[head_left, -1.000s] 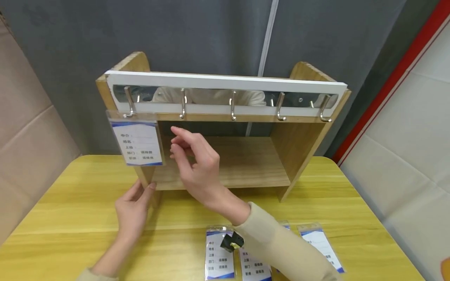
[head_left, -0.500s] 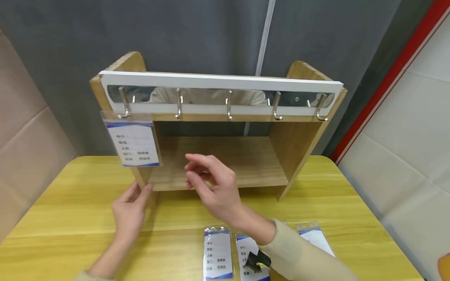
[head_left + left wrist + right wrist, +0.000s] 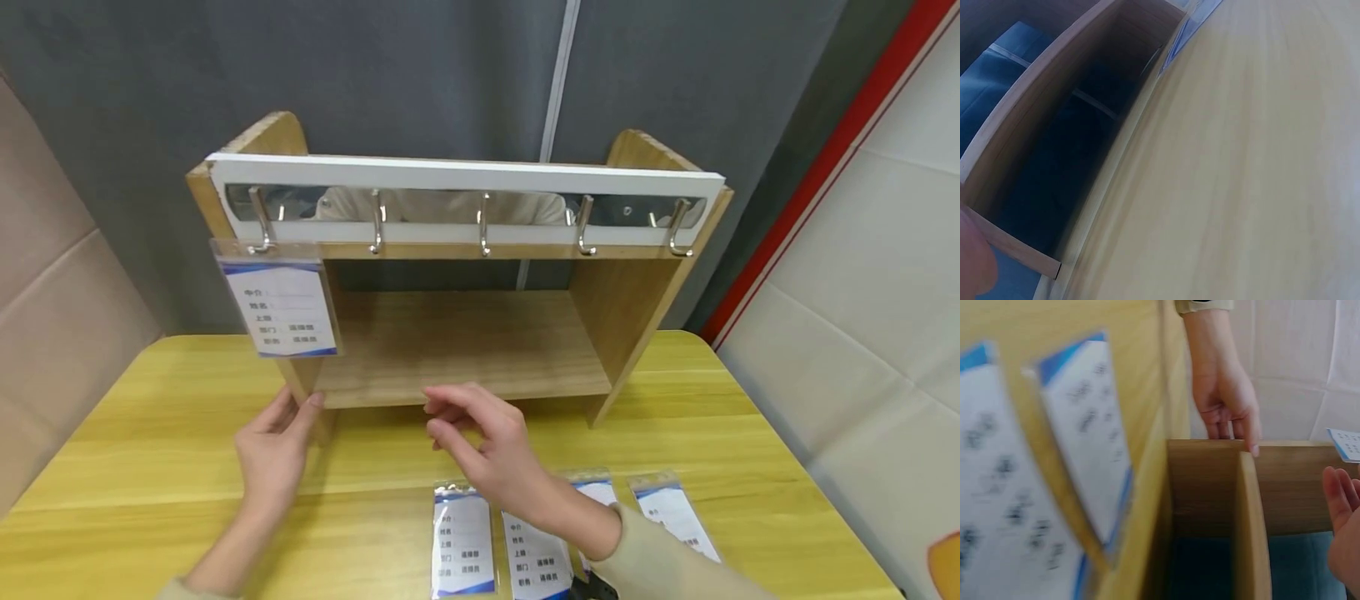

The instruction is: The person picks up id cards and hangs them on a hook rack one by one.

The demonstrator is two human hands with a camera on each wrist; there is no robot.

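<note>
Head view: one wooden shelf (image 3: 450,342) on a yellow table (image 3: 135,467); five hooks (image 3: 483,225) along its front rail. One hung badge (image 3: 281,308), at the leftmost hook by its clear top. Four loose badges (image 3: 462,542) flat on the near table, right of centre, some partly covered by the right arm. Risks, as I judge them: a jolt to the shelf could shake the hung badge off; a low sweep of the right sleeve (image 3: 660,558) could push the loose badges askew. Left hand (image 3: 272,454): grips the shelf's lower left corner, thumb in front. Right hand (image 3: 491,442): above the table, fingers bent, thumb gap narrow, nothing held.

Left wrist view: shelf's left side panel; a blurred digit at the left edge. I cannot tell its grip from here.

Right wrist view: two loose badges, blurred; left thumb against the board's end.
</note>
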